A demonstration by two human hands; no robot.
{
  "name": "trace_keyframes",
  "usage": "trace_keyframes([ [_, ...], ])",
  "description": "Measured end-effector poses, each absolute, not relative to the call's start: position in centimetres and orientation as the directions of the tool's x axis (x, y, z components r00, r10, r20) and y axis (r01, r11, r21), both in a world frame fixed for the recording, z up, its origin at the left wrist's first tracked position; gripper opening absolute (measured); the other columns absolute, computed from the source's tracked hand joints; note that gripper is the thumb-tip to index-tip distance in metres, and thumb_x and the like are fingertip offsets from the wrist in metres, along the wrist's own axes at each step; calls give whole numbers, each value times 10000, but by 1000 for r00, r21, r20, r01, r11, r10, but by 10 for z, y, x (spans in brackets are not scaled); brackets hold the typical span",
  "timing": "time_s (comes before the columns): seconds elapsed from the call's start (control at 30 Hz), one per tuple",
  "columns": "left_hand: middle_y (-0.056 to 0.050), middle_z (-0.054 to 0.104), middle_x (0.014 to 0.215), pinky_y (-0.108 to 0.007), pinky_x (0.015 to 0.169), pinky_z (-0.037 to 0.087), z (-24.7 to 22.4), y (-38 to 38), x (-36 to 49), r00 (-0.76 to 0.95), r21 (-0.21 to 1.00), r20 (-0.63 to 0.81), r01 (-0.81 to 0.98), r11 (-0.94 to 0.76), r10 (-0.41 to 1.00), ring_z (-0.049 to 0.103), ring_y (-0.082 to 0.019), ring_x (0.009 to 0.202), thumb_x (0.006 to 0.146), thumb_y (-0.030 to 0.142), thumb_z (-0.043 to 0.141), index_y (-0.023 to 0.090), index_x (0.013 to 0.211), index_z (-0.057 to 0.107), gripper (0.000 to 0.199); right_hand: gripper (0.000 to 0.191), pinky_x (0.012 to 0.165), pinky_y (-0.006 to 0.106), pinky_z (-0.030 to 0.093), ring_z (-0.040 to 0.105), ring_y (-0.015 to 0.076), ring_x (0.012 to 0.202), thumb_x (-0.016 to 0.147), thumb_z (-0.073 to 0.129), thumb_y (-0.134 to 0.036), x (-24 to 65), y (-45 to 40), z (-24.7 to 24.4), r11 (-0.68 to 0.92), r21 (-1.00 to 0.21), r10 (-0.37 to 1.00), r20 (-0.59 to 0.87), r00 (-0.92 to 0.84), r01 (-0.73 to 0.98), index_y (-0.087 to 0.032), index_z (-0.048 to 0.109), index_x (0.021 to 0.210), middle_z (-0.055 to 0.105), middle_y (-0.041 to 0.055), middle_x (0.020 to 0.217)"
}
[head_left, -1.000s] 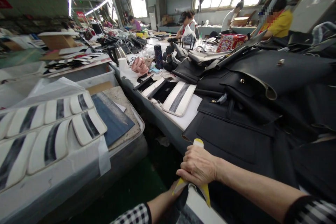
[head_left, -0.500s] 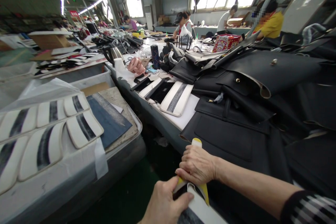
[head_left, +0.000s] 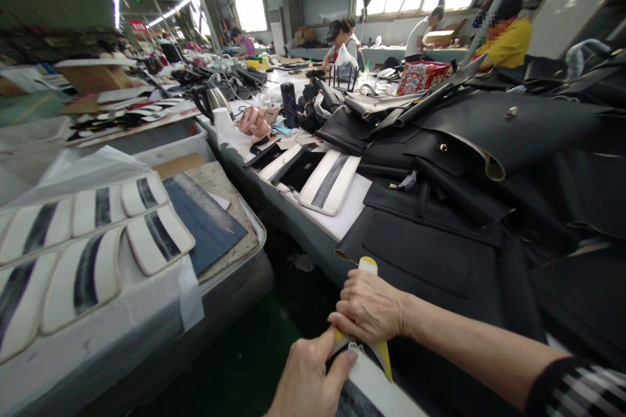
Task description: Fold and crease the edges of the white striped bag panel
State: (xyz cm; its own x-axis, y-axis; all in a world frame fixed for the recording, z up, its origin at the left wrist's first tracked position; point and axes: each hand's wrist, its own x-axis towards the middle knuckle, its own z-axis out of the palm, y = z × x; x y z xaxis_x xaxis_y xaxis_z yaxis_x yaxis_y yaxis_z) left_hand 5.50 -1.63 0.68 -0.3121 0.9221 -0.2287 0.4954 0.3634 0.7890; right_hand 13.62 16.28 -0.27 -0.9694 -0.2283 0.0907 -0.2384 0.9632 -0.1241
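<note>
At the bottom centre, my right hand point(head_left: 369, 306) is closed round a white and yellow tool point(head_left: 368, 265), whose rounded end sticks out above the fist. My left hand point(head_left: 313, 371) pinches the end of a white strap-like piece with a dark band point(head_left: 379, 381), right against the tool's lower yellow part. Both hands nearly touch. The frame's lower edge cuts off the rest of the piece. Just beyond my right hand lies a black leather bag panel point(head_left: 420, 254).
Several white panels with dark stripes point(head_left: 159, 238) lie on a grey bin point(head_left: 235, 287) at left, beside a blue board point(head_left: 205, 225). One more striped panel point(head_left: 330, 182) is on the table. Black bags point(head_left: 489, 137) pile up at right. People work farther back.
My left thumb has shifted slightly up and left on the white piece. My right hand keeps its grip and has barely moved. The view has shifted slightly.
</note>
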Motion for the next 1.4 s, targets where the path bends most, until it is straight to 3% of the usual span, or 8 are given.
trace_keyframes([
  [0.43, -63, 655, 679, -298, 570, 327, 4, -18, 51, -285, 796, -227, 497, 346, 931, 556, -185, 570, 912, 403, 484, 203, 734, 588, 288, 539, 635, 361, 223, 514, 141, 546, 1022, 248, -373, 140, 155, 2, 978, -148, -148, 15, -989, -149, -186, 600, 660, 646, 38, 595],
  [0.67, -105, 701, 800, -319, 622, 341, 0, -20, 49, -232, 750, -274, 556, 358, 934, 652, -242, 711, 941, 370, 434, 202, 792, 578, 267, 516, 633, 364, 189, 480, 132, 535, 1019, 250, -351, 144, 147, 6, 980, -181, -92, -50, -994, -82, -195, 582, 656, 646, 30, 609],
  [0.87, -71, 681, 789, -308, 626, 327, 2, -21, 49, -204, 773, -226, 558, 303, 952, 619, -207, 687, 944, 322, 441, 192, 768, 585, 262, 526, 627, 373, 162, 500, 146, 530, 1028, 229, -325, 160, 126, 2, 976, -191, 89, -83, -993, 104, -211, 584, 657, 646, 16, 612],
  [0.97, -13, 624, 725, -276, 619, 326, 0, -21, 48, -217, 896, -190, 361, 260, 957, 551, -157, 659, 933, 347, 495, 180, 711, 581, 291, 524, 621, 373, 159, 546, 165, 546, 1035, 216, -295, 168, 107, 0, 950, -156, 262, -74, -962, 271, -219, 594, 680, 659, 17, 628],
  [1.07, -1, 593, 707, -255, 643, 360, -8, -19, 47, -229, 972, -233, -70, 222, 945, 536, -150, 691, 939, 471, 482, 154, 721, 615, 407, 455, 606, 362, 176, 571, 172, 537, 1025, 268, -256, 173, 89, -2, 910, -96, 402, -36, -915, 404, -212, 596, 713, 660, 12, 631],
  [1.2, -61, 681, 882, -299, 816, 434, -22, -16, 48, -166, 752, -386, -627, 204, 908, 618, -212, 896, 908, 527, 519, 124, 1014, 666, 443, 345, 577, 336, 222, 606, 190, 541, 997, 335, -223, 174, 78, -2, 882, -17, 471, 1, -882, 471, -209, 585, 760, 654, 11, 635],
  [1.3, -101, 709, 975, -322, 864, 444, -26, -17, 47, -146, 668, -426, -716, 201, 893, 637, -221, 934, 858, 476, 618, 116, 1137, 645, 455, 343, 529, 313, 255, 639, 202, 543, 1004, 305, -212, 181, 82, -4, 851, -14, 525, 6, -851, 525, -223, 588, 812, 661, -1, 634],
  [1.4, -108, 715, 1025, -347, 933, 430, -23, -16, 47, -112, 738, -333, -649, 185, 936, 639, -232, 975, 814, 390, 681, 115, 1121, 680, 412, 384, 463, 291, 258, 670, 182, 553, 1029, 248, -217, 197, 90, -8, 786, -36, 618, 10, -786, 617, -240, 593, 861, 684, -21, 655],
])
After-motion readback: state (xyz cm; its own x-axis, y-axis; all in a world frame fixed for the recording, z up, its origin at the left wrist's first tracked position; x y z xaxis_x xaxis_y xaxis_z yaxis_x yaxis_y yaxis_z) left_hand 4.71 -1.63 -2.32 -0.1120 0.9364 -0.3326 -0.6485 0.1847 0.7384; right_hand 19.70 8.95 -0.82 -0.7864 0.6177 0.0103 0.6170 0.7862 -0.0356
